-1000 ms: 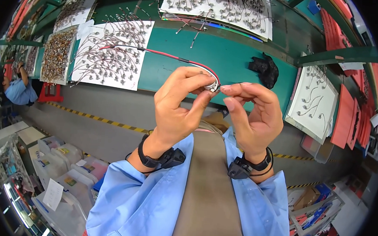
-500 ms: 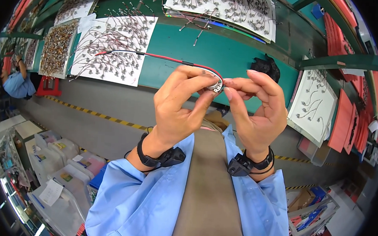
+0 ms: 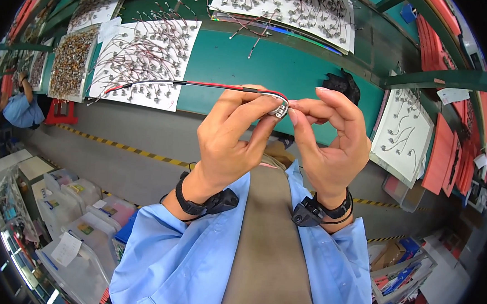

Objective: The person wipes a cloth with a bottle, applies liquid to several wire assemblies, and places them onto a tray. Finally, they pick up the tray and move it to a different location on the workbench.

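Head: left hand [image 3: 228,130] pinches wired part [image 3: 280,109] (right hand [image 3: 336,140] curled).

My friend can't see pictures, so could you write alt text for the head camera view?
A person's left hand pinches a small metallic part trailing a red, black and white cable; the right hand is at the part's edge. Beyond, a green workbench holds white sheets covered with wired pieces.

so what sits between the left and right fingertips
In the head view, a small round metal part, pinched by the left hand; the right hand is at its edge.
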Demonstrator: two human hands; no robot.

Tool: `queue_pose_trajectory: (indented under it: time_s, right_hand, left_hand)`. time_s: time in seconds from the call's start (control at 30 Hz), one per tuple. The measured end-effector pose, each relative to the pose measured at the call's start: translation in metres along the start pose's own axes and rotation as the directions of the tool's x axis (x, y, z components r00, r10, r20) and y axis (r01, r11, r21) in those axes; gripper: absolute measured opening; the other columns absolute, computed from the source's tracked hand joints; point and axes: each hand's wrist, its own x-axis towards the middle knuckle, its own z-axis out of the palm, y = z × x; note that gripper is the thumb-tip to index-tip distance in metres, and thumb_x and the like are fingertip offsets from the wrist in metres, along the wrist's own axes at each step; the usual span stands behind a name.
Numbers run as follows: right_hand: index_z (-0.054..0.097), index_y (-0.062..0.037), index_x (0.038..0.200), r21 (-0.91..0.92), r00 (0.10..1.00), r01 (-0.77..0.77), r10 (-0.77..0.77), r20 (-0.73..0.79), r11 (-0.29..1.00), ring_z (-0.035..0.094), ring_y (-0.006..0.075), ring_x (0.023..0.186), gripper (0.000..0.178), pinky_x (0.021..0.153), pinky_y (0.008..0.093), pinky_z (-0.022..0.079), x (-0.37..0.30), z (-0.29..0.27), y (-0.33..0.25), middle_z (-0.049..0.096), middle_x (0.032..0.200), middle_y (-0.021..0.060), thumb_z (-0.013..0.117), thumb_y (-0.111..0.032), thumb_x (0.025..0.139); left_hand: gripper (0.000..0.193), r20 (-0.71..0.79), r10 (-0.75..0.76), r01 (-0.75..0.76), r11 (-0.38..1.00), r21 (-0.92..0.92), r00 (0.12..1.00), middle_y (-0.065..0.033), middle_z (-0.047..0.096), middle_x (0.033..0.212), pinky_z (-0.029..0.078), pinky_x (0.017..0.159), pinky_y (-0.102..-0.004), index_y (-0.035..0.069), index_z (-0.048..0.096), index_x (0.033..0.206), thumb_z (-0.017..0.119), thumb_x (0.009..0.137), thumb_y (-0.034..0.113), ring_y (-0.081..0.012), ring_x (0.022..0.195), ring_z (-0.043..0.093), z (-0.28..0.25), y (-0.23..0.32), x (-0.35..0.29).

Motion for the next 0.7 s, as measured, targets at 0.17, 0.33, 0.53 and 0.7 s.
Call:
queue_pose_trajectory:
  time_s: [0.17, 0.33, 0.53, 0.7]
  right_hand:
    - [0.052, 0.0011, 0.1, -0.001, 1.0, -0.027, 0.027, -0.003, 1.0, 0.06, 0.01, 0.062, 0.036, 0.056, 0.0199, 0.047, 0.001, 0.002, 0.001, 0.065, 0.075, 0.0082, 0.066, 0.008, 0.067]
    - [0.054, -0.001, 0.097, -0.031, 0.999, -0.048, 0.048, -0.017, 0.998, 0.058, 0.009, 0.061, 0.035, 0.055, 0.0194, 0.047, 0.0, 0.005, 0.001, 0.064, 0.074, 0.0061, 0.066, 0.007, 0.065]
    - [0.055, -0.0036, 0.092, -0.113, 0.999, -0.033, 0.031, -0.02, 0.993, 0.058, 0.0099, 0.06, 0.034, 0.052, 0.0199, 0.046, 0.002, 0.009, 0.001, 0.062, 0.071, 0.0038, 0.067, 0.007, 0.062]
    - [0.055, -0.0047, 0.09, -0.14, 1.0, -0.005, 0.004, -0.013, 0.99, 0.056, 0.0104, 0.058, 0.034, 0.051, 0.0208, 0.045, 0.0, 0.012, 0.004, 0.061, 0.071, 0.0034, 0.067, 0.007, 0.061]
  left_hand:
    - [0.025, 0.01, -0.01, 0.01, 1.0, -0.019, 1.0, -0.0121, 0.059, 0.085, 0.051, 0.058, -0.0264, -0.001, 0.06, 0.087, 0.064, 0.065, -0.012, -0.0207, 0.075, 0.06, -0.001, 0.0, 0.002]
    - [0.025, 0.02, -0.037, 0.038, 0.997, -0.06, 0.999, -0.0129, 0.059, 0.086, 0.051, 0.057, -0.0252, -0.002, 0.06, 0.087, 0.063, 0.065, -0.012, -0.0197, 0.073, 0.061, -0.002, -0.003, 0.0]
    - [0.024, 0.006, -0.078, 0.079, 0.991, -0.104, 0.997, -0.0127, 0.059, 0.087, 0.053, 0.056, -0.0238, -0.003, 0.06, 0.088, 0.062, 0.066, -0.013, -0.0174, 0.071, 0.062, -0.001, -0.003, -0.003]
    - [0.023, -0.002, -0.07, 0.07, 0.992, -0.106, 0.998, -0.0127, 0.059, 0.088, 0.054, 0.057, -0.0237, -0.003, 0.06, 0.088, 0.061, 0.067, -0.013, -0.0168, 0.072, 0.062, 0.0, -0.006, -0.006]
